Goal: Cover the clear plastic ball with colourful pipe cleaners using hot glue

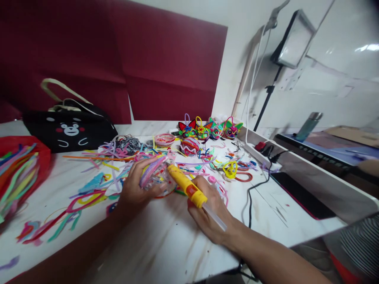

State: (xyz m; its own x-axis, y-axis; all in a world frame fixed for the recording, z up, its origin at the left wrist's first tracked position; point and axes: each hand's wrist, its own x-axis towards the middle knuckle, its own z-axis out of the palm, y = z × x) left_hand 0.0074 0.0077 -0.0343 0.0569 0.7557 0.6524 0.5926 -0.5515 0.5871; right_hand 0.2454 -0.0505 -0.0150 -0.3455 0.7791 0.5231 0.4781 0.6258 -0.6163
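Note:
A clear rounded plastic piece with pink, purple and yellow fuzzy strips along its side (pixel 156 173) is held up over the table by my left hand (pixel 137 183), whose fingers curl round it. My right hand (pixel 209 211) grips a yellow glue gun (pixel 186 185) with a translucent glue stick out of its rear. The gun's nozzle end is at the upper right edge of the plastic piece; whether they touch is unclear. Behind lie a striped red and blue ball (pixel 190 146) and a clear round dish with red strands (pixel 164 140).
Colourful eared figures (pixel 202 130) line the back. Fuzzy strips (pixel 85 199) litter the left and middle. A red bag of strips (pixel 41 157) and a black bag (pixel 71 132) stand left. A black phone (pixel 302 195) and cable (pixel 250 201) lie right.

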